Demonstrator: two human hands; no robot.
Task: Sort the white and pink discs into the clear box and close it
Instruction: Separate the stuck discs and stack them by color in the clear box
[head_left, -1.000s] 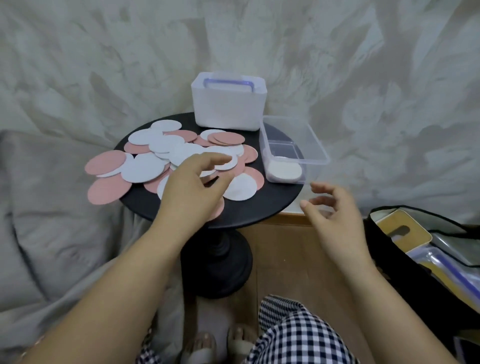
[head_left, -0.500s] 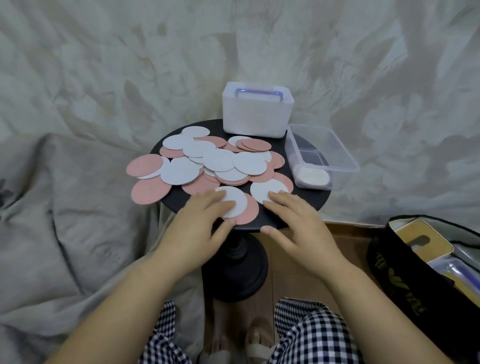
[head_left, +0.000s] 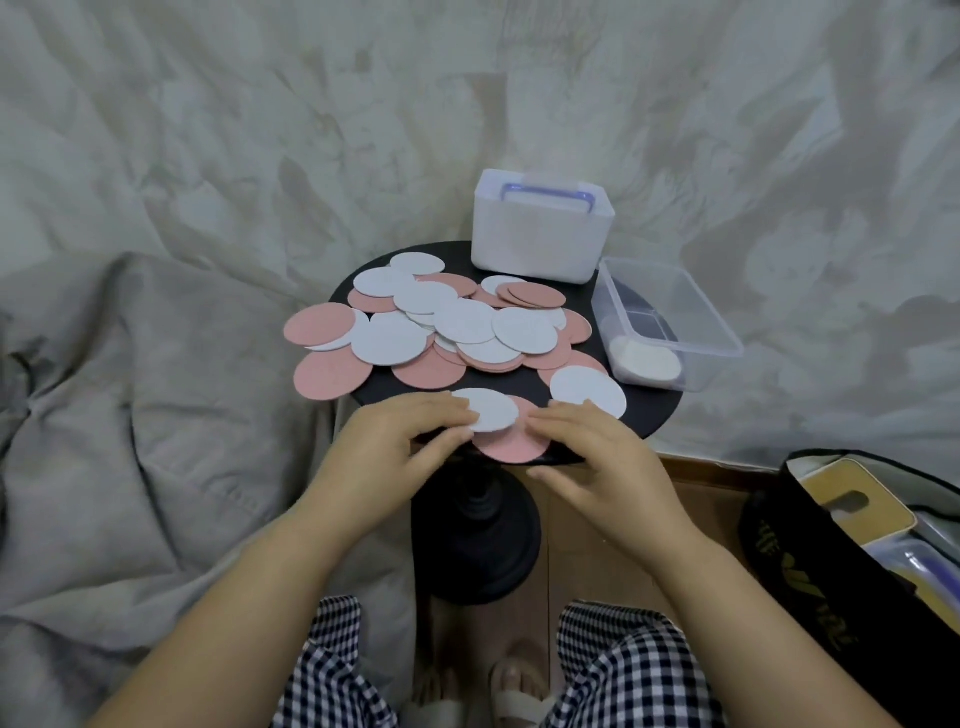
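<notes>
Several white and pink discs (head_left: 462, 322) lie overlapping on a round black table (head_left: 654, 415). At the table's front edge a white disc (head_left: 493, 410) lies on a pink disc (head_left: 511, 444) that overhangs the rim. My left hand (head_left: 400, 441) rests its straight fingers on the white disc's left edge. My right hand (head_left: 597, 452) touches the pink disc's right side with straight fingers, its thumb below the table rim. Just beyond its fingertips sits another white disc (head_left: 587, 389). The clear box (head_left: 717, 338) stands open at the table's right, with white discs (head_left: 644, 364) in its near compartment.
A white opaque box (head_left: 540, 234) with a purple handle stands at the back of the table. Grey bedding (head_left: 130, 415) lies to the left. A black bag (head_left: 857, 561) with items inside sits on the floor at the right. My checked trousers and sandalled feet show below.
My right hand came from the air beside the table down to the front edge. My left hand pulled back from the pile to the near white disc. Both hands have drawn closer together.
</notes>
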